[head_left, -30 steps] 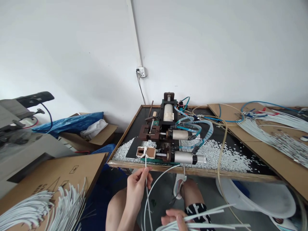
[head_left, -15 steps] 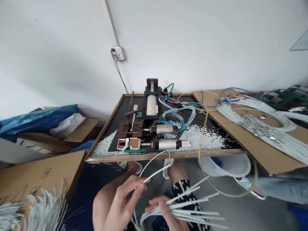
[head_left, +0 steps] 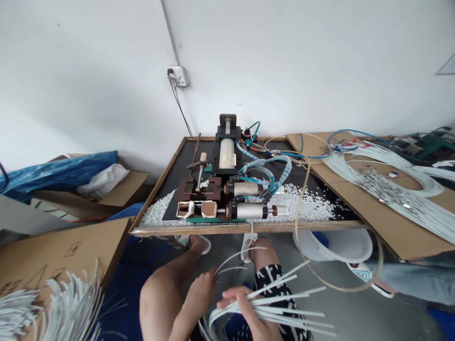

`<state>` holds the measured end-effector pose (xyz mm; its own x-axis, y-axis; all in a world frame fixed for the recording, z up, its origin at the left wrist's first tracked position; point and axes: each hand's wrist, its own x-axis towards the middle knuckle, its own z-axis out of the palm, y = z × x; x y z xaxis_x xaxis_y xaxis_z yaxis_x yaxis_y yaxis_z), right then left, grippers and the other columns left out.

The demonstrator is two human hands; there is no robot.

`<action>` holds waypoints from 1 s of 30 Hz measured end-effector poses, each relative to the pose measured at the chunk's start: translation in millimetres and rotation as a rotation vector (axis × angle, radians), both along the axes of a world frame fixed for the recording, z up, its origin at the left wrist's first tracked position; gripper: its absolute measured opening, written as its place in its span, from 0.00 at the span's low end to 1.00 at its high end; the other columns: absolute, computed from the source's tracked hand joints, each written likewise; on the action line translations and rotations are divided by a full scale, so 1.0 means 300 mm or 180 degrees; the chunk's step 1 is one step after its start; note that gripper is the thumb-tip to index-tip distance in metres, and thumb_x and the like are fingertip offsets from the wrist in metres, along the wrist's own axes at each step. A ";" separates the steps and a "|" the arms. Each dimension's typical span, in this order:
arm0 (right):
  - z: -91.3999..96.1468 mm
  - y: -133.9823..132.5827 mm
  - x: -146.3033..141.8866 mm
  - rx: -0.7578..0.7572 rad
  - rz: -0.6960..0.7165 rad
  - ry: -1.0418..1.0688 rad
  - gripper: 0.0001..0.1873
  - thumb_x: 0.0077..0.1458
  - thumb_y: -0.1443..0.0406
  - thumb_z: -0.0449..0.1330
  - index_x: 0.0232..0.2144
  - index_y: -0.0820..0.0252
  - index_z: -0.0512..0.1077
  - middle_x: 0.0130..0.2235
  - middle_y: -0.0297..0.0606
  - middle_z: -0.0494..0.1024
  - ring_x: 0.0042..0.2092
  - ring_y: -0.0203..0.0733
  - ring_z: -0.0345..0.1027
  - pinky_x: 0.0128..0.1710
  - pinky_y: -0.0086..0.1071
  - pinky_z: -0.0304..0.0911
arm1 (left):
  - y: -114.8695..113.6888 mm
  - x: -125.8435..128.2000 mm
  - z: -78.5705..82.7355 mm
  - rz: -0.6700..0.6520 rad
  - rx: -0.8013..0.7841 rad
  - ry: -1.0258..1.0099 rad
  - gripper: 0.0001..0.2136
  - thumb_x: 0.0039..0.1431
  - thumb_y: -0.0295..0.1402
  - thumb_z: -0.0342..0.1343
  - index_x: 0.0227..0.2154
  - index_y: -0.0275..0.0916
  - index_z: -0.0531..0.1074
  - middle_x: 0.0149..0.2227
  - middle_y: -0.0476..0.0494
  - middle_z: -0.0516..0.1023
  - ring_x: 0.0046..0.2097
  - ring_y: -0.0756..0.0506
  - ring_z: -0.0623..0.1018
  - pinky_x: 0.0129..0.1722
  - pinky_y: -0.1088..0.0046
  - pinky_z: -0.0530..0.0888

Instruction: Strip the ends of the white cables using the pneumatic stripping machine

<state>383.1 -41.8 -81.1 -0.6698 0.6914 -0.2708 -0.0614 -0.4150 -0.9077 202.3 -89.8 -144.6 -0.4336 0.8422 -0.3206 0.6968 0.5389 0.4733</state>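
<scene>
The fingers [head_left: 210,276] of the left hand [head_left: 199,293] are curled together on two thin white cables [head_left: 237,256]; the contact is hidden behind the hand. The right hand [head_left: 250,312] is clasped around a white cable bundle [head_left: 280,310], thumb laid across it. The lower loop of this bundle is cut off by the bottom of the view, as are both forearms. The two cables project beyond the left fingertips, toward the upper right; the bundle's free ends fan out to the right of the right hand. Both hands are below the front wooden rim [head_left: 270,228] of the tabletop [head_left: 177,166], above the lap. Open room separates the left hand from the rim and from the pneumatic machine [head_left: 227,154]. Right of the bundle's ends lies open space above the gray floor [head_left: 330,303]. The tabletop partly hides a white tub [head_left: 350,251].
</scene>
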 end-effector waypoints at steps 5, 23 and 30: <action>-0.018 -0.011 -0.013 0.0114 0.0117 0.0068 0.29 0.63 0.43 0.51 0.41 0.58 0.79 0.37 0.44 0.87 0.41 0.47 0.81 0.47 0.36 0.71 | -0.016 -0.041 -0.069 0.0108 -0.0297 0.0351 0.25 0.60 0.28 0.51 0.60 0.23 0.68 0.55 0.18 0.77 0.59 0.27 0.75 0.55 0.52 0.72; 0.081 -0.015 -0.031 0.0154 -0.0103 -0.0229 0.30 0.52 0.39 0.62 0.48 0.49 0.78 0.52 0.41 0.82 0.57 0.57 0.74 0.58 0.43 0.69 | 0.030 0.128 0.395 -0.0164 0.1282 -0.2591 0.16 0.63 0.45 0.60 0.31 0.38 0.85 0.31 0.42 0.82 0.32 0.46 0.78 0.31 0.77 0.74; -0.019 -0.004 -0.032 -0.0526 -0.0106 0.0291 0.35 0.54 0.39 0.60 0.48 0.61 0.79 0.48 0.50 0.84 0.50 0.59 0.79 0.56 0.53 0.71 | 0.054 0.064 0.375 0.1756 0.2499 -0.2052 0.15 0.55 0.46 0.66 0.35 0.38 0.82 0.25 0.48 0.79 0.25 0.48 0.75 0.28 0.74 0.73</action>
